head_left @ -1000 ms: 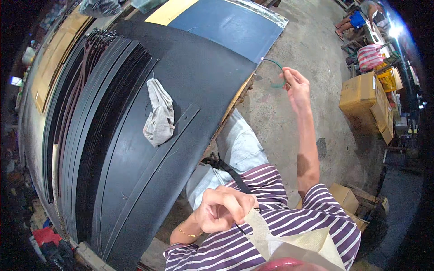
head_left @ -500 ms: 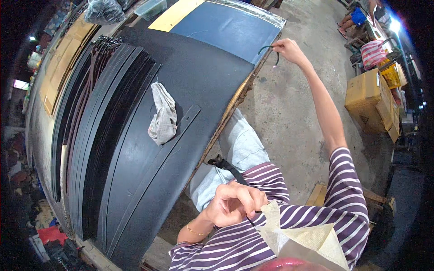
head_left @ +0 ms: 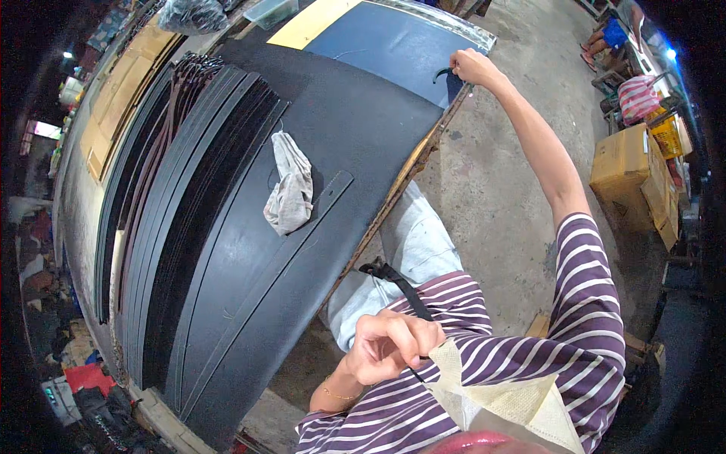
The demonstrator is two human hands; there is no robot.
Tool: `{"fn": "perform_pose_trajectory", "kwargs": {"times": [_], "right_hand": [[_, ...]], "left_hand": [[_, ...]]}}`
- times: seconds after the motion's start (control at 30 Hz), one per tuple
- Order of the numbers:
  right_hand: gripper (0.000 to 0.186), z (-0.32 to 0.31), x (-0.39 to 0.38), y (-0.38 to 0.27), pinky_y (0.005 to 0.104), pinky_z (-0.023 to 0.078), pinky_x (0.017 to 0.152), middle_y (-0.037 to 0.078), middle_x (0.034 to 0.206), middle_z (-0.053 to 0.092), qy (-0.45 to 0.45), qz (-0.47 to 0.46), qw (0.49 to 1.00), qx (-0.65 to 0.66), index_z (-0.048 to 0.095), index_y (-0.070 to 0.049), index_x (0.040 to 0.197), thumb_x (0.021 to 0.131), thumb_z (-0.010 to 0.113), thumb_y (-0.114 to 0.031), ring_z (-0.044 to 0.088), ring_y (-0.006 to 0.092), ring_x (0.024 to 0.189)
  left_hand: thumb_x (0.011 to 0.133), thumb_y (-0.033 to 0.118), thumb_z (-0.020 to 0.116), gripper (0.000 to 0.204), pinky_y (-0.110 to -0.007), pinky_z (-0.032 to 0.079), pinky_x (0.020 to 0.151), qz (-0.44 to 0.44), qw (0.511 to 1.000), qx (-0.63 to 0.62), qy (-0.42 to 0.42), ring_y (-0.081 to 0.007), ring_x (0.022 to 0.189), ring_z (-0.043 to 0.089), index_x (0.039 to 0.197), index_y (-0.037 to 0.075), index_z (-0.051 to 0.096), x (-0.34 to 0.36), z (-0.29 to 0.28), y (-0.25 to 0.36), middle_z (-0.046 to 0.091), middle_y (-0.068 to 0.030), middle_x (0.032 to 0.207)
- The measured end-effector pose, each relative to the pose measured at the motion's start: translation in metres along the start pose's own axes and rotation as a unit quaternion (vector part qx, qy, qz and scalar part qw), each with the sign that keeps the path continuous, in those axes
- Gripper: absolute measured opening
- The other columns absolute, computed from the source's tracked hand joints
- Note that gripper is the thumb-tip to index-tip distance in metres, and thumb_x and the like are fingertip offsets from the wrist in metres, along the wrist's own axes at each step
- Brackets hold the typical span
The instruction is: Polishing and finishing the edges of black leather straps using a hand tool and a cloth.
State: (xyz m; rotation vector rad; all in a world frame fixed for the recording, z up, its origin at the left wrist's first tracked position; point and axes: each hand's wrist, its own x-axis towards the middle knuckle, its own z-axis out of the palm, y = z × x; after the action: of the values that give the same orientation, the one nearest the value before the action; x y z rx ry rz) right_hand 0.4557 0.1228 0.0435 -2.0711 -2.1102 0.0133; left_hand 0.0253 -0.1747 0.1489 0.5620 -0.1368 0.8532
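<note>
My right hand [head_left: 472,66] is closed at the far right edge of the table, over its blue sheet [head_left: 386,49]. A thin, dark green curved strip [head_left: 439,73] pokes out from its fingers, and most of it is hidden. Just below those fingers hangs a small dark blue patch [head_left: 454,88]. Close to my chest, my left hand [head_left: 393,346] pinches a thin black cord [head_left: 414,374] beside a folded cream cloth piece [head_left: 448,363]. A crumpled grey-white cloth [head_left: 290,189] lies on the black table covering [head_left: 363,113], next to a long flat black strap [head_left: 333,195].
Many long black straps [head_left: 198,151] lie bundled along the table's left side. Its rough right edge [head_left: 408,168] runs beside my leg. A cardboard box [head_left: 626,178] stands on the concrete floor [head_left: 507,163] at right. Another person's legs [head_left: 594,41] show at the far right.
My right hand has drawn in close to the table edge, and less of the green strip shows. A dark blue patch now shows under it. My left hand keeps its pinch; the view has shifted slightly.
</note>
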Motion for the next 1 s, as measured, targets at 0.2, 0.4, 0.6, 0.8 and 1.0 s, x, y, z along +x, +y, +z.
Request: {"fn": "perform_pose_trajectory", "kwargs": {"times": [0.2,0.4,0.6,0.8,1.0], "right_hand": [[0.024,-0.001,-0.008,0.014,0.0430,0.051,0.080,0.021,0.094,0.068,-0.002,0.017,1.000,0.012,0.067,-0.001,0.101,0.081,0.066,-0.014,0.065,0.0374,0.090],[0.033,-0.103,-0.100,-0.079,0.0244,0.047,0.071,0.002,0.089,0.065,0.087,-0.006,0.937,0.339,0.066,-0.001,0.105,0.089,0.067,-0.029,0.057,0.0092,0.081],[0.048,-0.159,-0.261,-0.190,0.0344,0.050,0.056,0.021,0.088,0.070,-0.153,-0.352,0.536,0.752,0.068,0.013,0.095,0.078,0.081,-0.030,0.067,0.0303,0.073],[0.024,-0.176,-0.288,-0.248,0.0320,0.037,0.041,0.023,0.071,0.064,-0.037,-0.308,0.420,0.853,0.066,0.016,0.082,0.080,0.076,-0.005,0.059,0.0261,0.055],[0.011,-0.175,-0.311,-0.266,0.0309,0.035,0.040,0.022,0.070,0.064,0.039,-0.247,0.397,0.883,0.066,0.015,0.079,0.075,0.073,0.006,0.057,0.0235,0.052]], "left_hand": [[0.073,-0.010,0.049,0.014,-0.039,0.039,0.065,0.011,1.000,0.009,0.020,-0.0196,0.062,0.047,0.079,-0.001,0.059,-0.005,0.004,0.003,0.056,-0.0094,0.069],[0.078,0.003,0.057,0.002,-0.037,0.038,0.063,0.085,0.994,0.035,0.051,-0.0200,0.061,0.048,0.078,0.001,0.057,-0.001,0.008,0.011,0.057,-0.0102,0.069],[0.080,0.003,0.066,0.012,-0.036,0.043,0.065,0.117,0.993,-0.017,-0.011,-0.0158,0.065,0.054,0.077,0.009,0.056,0.019,0.018,0.032,0.058,-0.0018,0.066],[0.083,-0.002,0.062,0.011,-0.039,0.045,0.061,0.199,0.980,-0.012,-0.010,-0.0195,0.064,0.059,0.077,0.006,0.061,0.018,0.052,0.043,0.062,-0.0053,0.066],[0.075,-0.007,0.066,0.025,-0.023,0.049,0.070,0.263,0.962,0.054,-0.043,-0.0117,0.069,0.064,0.067,0.017,0.069,0.016,0.075,0.042,0.067,-0.0002,0.067]]}}
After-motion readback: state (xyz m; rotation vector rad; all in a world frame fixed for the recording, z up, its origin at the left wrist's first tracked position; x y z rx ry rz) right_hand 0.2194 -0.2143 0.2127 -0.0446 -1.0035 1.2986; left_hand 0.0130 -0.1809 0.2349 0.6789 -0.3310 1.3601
